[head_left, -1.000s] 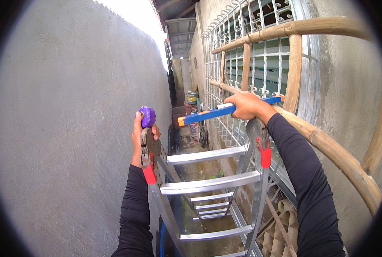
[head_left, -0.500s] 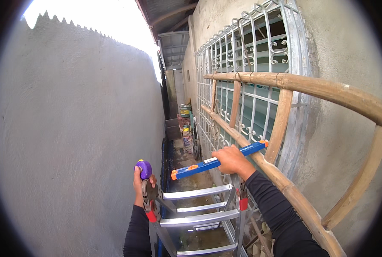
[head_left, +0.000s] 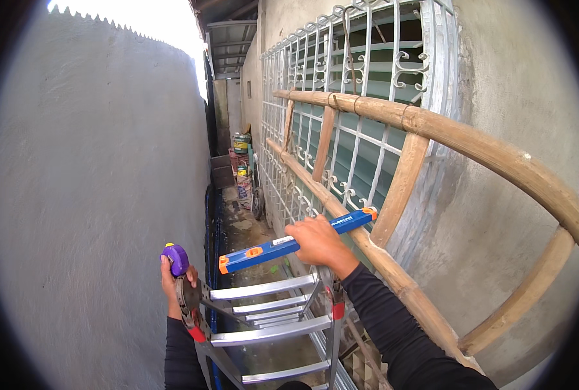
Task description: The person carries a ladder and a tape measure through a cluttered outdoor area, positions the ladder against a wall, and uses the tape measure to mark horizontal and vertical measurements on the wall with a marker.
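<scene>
My left hand [head_left: 170,289] is closed around a purple tape measure [head_left: 178,260] with a yellow top, beside the left hinge of an aluminium folding ladder [head_left: 273,332]. Its fingers appear to rest against that hinge. My right hand [head_left: 322,244] grips a blue spirit level [head_left: 239,260] with orange ends at about its middle, just above the ladder's right hinge. The level lies crosswise over the ladder top, its left end a little lower in view. Its right end overlaps a bamboo ladder [head_left: 393,276] in view; whether they touch I cannot tell.
The bamboo ladder leans along a white window grille [head_left: 393,65] on the right wall [head_left: 510,84]. A grey wall [head_left: 107,162] stands close on the left. Down the narrow passage are buckets [head_left: 241,143], a wheel [head_left: 257,203] and dark pipes [head_left: 213,227] along the floor.
The view has turned slightly right, so the hands, ladder and walls sit farther left in the picture. Both hands keep their hold on the tape measure and the spirit level.
</scene>
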`<action>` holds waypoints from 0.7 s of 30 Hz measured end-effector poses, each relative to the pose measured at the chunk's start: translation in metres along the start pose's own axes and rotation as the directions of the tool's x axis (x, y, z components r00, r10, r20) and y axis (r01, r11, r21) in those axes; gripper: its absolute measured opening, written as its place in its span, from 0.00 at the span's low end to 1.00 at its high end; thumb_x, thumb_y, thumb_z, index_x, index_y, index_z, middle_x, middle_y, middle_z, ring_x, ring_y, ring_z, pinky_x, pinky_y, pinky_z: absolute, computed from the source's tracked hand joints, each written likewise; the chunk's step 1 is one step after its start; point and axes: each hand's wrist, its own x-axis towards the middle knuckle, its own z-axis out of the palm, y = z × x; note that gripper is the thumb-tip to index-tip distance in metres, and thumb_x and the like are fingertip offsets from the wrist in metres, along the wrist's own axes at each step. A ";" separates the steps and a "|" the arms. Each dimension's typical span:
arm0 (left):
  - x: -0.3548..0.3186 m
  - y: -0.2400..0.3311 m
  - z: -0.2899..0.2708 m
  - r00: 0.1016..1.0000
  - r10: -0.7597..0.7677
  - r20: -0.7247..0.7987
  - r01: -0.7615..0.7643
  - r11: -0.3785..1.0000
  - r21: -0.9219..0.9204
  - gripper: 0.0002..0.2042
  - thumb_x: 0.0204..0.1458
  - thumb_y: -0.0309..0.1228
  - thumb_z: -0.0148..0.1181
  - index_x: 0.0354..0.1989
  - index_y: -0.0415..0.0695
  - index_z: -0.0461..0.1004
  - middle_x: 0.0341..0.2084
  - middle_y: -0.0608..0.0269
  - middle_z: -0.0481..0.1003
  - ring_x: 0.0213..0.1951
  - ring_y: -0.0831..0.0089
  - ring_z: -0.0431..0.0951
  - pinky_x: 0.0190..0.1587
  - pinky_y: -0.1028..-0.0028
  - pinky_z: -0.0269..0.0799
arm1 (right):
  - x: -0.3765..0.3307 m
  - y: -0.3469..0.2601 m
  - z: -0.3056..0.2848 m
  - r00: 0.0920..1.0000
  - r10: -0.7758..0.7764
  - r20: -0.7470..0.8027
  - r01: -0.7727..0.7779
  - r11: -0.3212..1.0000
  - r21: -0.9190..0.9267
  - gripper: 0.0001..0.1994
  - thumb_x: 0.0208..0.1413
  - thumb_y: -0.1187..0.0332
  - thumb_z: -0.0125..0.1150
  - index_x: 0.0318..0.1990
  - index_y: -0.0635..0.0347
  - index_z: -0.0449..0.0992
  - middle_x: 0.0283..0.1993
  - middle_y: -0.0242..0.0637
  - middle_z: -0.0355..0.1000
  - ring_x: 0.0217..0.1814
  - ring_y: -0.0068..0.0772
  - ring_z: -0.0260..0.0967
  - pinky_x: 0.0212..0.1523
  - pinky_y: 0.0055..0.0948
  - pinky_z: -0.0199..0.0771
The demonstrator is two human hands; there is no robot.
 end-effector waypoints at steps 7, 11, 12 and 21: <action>-0.005 0.003 0.005 0.998 0.031 -0.060 -0.030 0.999 0.011 0.33 0.69 0.61 0.38 0.22 0.44 0.68 0.08 0.65 0.64 0.10 0.73 0.63 0.17 0.73 0.57 | 0.003 0.000 0.005 0.997 0.035 -0.070 -0.035 0.999 -0.003 0.10 0.47 0.72 0.66 0.39 0.51 0.78 0.36 0.32 0.77 0.46 0.42 0.74 0.47 0.44 0.64; -0.005 0.002 0.003 1.000 0.030 -0.003 -0.030 0.998 0.062 0.33 0.70 0.61 0.35 0.22 0.46 0.66 0.08 0.68 0.64 0.10 0.75 0.63 0.18 0.74 0.56 | 0.003 0.001 0.007 0.995 0.053 -0.084 -0.052 0.999 0.004 0.11 0.47 0.73 0.66 0.39 0.51 0.77 0.35 0.32 0.75 0.45 0.41 0.73 0.46 0.44 0.62; -0.005 0.002 0.003 0.999 0.050 -0.003 -0.049 0.994 0.093 0.33 0.70 0.62 0.32 0.21 0.47 0.65 0.08 0.68 0.63 0.10 0.75 0.63 0.19 0.74 0.56 | 0.003 0.001 0.008 0.996 0.052 -0.076 -0.052 0.999 0.004 0.11 0.47 0.72 0.66 0.39 0.51 0.77 0.35 0.32 0.75 0.45 0.41 0.73 0.45 0.44 0.62; -0.004 0.007 -0.002 0.999 -0.043 -0.007 0.043 0.999 0.022 0.29 0.72 0.53 0.31 0.59 0.37 0.65 0.11 0.68 0.65 0.09 0.76 0.63 0.15 0.75 0.59 | 0.008 0.002 -0.003 0.999 0.044 0.006 -0.044 0.999 0.011 0.10 0.48 0.73 0.65 0.38 0.52 0.75 0.34 0.31 0.72 0.42 0.38 0.71 0.42 0.42 0.60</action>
